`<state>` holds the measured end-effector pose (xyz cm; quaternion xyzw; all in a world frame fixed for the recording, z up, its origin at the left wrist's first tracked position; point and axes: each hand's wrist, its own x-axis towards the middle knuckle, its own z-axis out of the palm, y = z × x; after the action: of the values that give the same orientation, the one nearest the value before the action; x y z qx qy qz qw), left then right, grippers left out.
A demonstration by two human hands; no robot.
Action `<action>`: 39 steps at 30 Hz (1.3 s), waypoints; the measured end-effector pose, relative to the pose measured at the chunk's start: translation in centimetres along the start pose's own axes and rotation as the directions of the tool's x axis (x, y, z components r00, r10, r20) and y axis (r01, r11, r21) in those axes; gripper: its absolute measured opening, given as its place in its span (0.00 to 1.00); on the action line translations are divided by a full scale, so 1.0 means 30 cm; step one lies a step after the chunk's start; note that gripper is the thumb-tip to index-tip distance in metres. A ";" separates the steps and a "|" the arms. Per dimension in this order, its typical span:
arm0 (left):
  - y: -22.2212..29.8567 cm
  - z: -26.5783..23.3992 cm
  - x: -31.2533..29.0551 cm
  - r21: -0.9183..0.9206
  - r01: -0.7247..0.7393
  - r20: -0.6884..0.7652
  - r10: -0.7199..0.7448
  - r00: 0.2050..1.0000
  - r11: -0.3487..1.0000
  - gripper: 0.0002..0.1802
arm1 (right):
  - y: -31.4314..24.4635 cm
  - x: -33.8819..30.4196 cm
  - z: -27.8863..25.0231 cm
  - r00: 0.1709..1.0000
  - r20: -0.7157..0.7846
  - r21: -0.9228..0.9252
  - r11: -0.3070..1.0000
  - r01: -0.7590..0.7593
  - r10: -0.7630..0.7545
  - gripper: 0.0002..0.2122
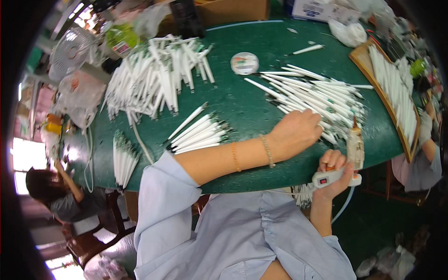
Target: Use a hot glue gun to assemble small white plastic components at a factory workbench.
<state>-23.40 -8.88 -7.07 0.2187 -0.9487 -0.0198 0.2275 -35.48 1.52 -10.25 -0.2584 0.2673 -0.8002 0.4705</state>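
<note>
My right hand [333, 173] is wrapped round the handle of a white hot glue gun [355, 149], which has a small red switch. Its nozzle points up and away, beside the right end of a loose heap of slim white sticks [303, 93]. At the near edge of that heap is my left hand [296, 134], its fingers curled and pinched together. What sits between those fingertips is hidden. The sticks are tapered, some with dark tips and thin green and dark bits like wires at their ends.
More white sticks lie in a large pile [154, 74] and two bundles on the left of the green table [242, 107]. A round clear lid-like dish [244, 63] is behind the heap. A wooden tray [380, 98] of white sticks stands at the right. Other people sit on both sides.
</note>
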 end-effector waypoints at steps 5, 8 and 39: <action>0.022 0.050 -0.011 -0.045 -0.057 -0.115 0.051 0.992 0.997 0.05 | -0.006 -0.009 -0.017 0.995 -0.096 0.027 0.999 0.024 -0.022 0.18; 0.042 0.031 -0.022 0.044 -0.053 -0.158 0.059 0.986 0.998 0.05 | -0.016 -0.007 -0.017 0.997 -0.075 -0.028 1.000 0.009 -0.011 0.18; 0.058 -0.376 -0.423 -0.601 0.725 0.364 -0.692 0.624 0.337 0.26 | 0.012 -0.110 0.154 0.662 0.265 -0.461 0.695 -0.552 0.701 0.13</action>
<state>-9.00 -1.22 -2.10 0.5030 -0.6783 -0.4791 0.2394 -30.78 3.46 -7.67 -0.3921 0.3666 -0.4493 0.7141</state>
